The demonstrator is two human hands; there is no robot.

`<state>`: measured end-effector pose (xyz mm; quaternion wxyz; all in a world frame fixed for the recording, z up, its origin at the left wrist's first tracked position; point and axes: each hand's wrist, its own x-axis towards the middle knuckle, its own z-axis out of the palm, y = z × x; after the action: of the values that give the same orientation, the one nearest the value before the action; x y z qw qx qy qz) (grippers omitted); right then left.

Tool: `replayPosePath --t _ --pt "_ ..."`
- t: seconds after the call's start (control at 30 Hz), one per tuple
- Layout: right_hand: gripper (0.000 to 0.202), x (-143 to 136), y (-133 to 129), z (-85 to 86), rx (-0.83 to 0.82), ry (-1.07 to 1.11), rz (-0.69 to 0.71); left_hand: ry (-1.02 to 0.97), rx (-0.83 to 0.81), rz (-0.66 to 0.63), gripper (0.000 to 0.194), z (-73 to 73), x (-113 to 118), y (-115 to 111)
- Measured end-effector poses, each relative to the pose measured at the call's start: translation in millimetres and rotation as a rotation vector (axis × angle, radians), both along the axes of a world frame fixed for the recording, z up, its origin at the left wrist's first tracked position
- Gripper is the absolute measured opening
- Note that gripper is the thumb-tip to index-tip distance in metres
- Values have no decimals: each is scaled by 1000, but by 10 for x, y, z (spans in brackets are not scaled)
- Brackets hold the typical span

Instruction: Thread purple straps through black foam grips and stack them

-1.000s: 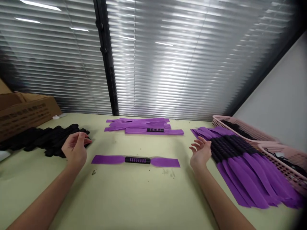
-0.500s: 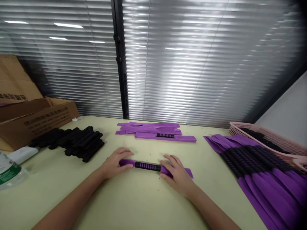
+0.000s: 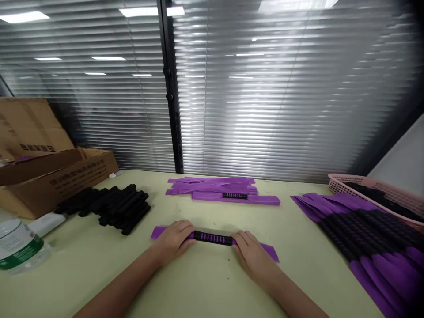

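Note:
In front of me on the table lies a purple strap [image 3: 270,251] that runs through a slotted black handle sleeve [image 3: 213,238]. My left hand [image 3: 175,240] is closed round the strap just left of the sleeve. On the other side my right hand [image 3: 251,254] grips it by the sleeve's right end. Both strap ends stick out past the hands. Behind them rests a second purple strap [image 3: 265,200] with a black sleeve on it, in front of a pile of flat purple straps [image 3: 212,184].
At left are a heap of black sleeves [image 3: 122,205], an open cardboard box [image 3: 66,176] and a clear plastic bottle [image 3: 21,247] with a green label. Several purple straps with black sleeves [image 3: 374,265] are stacked at right, beside a pink basket [image 3: 397,198] holding black items.
Both hands have closed on the strap next to the sleeve; they were looser before. The left hand moved inward, uncovering the strap's left end. The camera view has shifted slightly.

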<state>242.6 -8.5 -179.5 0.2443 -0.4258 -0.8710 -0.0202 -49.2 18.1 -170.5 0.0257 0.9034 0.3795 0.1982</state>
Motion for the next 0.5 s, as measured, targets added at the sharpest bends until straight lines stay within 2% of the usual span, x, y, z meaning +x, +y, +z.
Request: replayPosePath --t 0.1,0.3,0.5 --pt "21 15 12 14 37 -54 -9 54 -3 28 28 19 21 -14" --pt "20 37 -17 94 -53 -103 18 137 -40 24 29 40 35 -13" --pt "20 51 6 87 -44 -112 40 163 -28 41 27 54 25 10"
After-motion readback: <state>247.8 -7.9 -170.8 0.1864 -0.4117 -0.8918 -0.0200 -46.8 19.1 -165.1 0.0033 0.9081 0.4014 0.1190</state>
